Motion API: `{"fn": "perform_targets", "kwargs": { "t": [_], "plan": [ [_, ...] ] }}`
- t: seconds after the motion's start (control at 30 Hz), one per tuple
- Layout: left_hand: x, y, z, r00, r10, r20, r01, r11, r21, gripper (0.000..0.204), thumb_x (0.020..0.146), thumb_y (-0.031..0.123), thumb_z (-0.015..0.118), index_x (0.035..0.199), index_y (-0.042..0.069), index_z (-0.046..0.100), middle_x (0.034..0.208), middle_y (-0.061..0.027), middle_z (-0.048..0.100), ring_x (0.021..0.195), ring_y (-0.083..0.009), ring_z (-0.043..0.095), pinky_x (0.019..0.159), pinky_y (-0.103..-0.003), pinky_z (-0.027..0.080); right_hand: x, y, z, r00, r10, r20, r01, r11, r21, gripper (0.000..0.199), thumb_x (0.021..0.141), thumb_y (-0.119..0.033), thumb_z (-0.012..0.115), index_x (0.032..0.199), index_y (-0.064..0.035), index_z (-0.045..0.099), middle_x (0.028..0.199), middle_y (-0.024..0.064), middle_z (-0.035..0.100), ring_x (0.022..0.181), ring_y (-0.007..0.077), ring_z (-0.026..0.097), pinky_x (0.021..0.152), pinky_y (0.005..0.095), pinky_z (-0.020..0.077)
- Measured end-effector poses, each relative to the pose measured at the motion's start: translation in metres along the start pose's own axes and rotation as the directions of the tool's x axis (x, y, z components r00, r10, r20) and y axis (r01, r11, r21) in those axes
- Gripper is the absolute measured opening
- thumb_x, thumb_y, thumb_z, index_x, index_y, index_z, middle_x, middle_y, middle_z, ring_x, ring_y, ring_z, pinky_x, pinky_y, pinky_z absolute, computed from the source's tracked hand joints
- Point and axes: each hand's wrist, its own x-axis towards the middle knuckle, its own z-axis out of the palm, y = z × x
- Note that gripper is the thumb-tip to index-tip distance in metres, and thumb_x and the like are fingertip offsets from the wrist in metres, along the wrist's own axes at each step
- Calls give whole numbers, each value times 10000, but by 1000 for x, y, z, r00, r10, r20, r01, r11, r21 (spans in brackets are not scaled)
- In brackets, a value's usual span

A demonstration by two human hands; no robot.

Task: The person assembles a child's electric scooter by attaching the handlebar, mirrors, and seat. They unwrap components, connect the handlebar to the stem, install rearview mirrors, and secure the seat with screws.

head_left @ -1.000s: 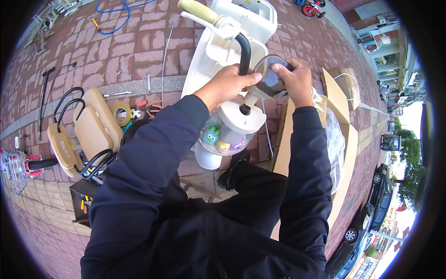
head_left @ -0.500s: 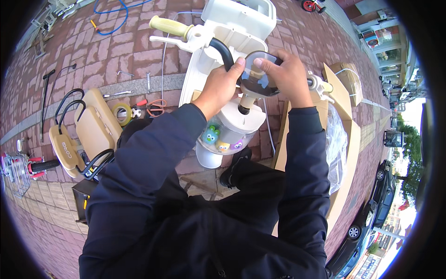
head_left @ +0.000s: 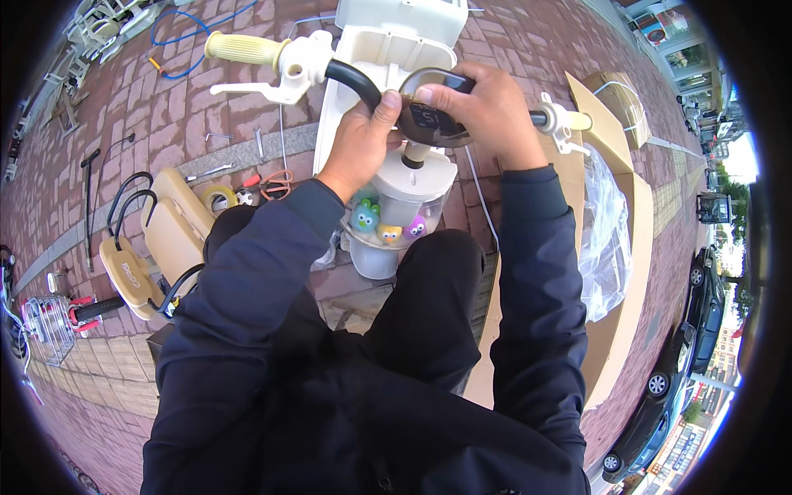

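a round dark display (head_left: 433, 115) sits in the middle of the black handlebar (head_left: 351, 78) of a cream little vehicle (head_left: 396, 49), up at the top. the left hand (head_left: 359, 144) is closed on its left edge, and the right hand (head_left: 487, 111) is closed over its top and right side. under it is a clear tub (head_left: 388, 223) with small colourful toy figures. the ground is red brick paving (head_left: 165, 107). tools (head_left: 239, 177) and tan seat parts (head_left: 157, 239) lie to the left. flat cardboard (head_left: 635, 247) with a clear plastic bag (head_left: 606, 239) lies to the right. cars (head_left: 701, 289) stand further right.

Cream seats (head_left: 157, 239), a tape roll (head_left: 216, 196), a wire basket (head_left: 48, 328), and parked cars (head_left: 670, 375) lie around.
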Motion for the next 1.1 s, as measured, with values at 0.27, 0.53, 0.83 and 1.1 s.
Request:
{"fn": "perform_targets", "kwargs": {
  "t": [0.27, 0.53, 0.83, 1.1],
  "plan": [
    [19, -4, -11, 991, -70, 110, 81, 992, -97, 696, 1118, 555, 533, 1543, 7, 466, 1405, -179, 654, 1184, -328, 720, 1061, -423, 545, 34, 24, 15, 995, 88, -37, -82, 986, 142, 609, 838, -574, 865, 1051, -5, 825, 826, 147, 781, 756, 250, 759, 737, 374, 595],
    [18, -16, -18, 956, -185, 229, 26, 829, 558, 789, 865, 80, 728, 1585, -50, 431, 1279, -215, 765, 1125, -276, 741, 987, -341, 543, 54, 82, 29, 923, 380, 49, -356, 802, 479, 428, 925, -444, 819, 867, -25, 751, 709, -21, 614, 561, 74, 484, 508, 269, 336],
    [-6, -30, 4, 999, 28, 21, -35, 762, 647, 616, 825, 156, 811, 1381, -4, 597, 1190, -149, 784, 1127, -341, 731, 994, -420, 551, 62, 123, 50, 887, 453, 85, -393, 648, 653, 393, 970, -437, 799, 912, -50, 764, 697, -47, 590, 526, 59, 428, 474, 269, 271],
    [-11, -35, 8, 994, 96, -53, -43, 785, 618, 592, 817, 139, 837, 1340, -20, 609, 1140, -125, 780, 1132, -351, 702, 1008, -450, 529, 61, 100, 41, 911, 411, 38, -349, 717, 604, 420, 955, -418, 824, 954, 1, 785, 791, 14, 713, 598, 66, 579, 498, 244, 341]
  ]
}}
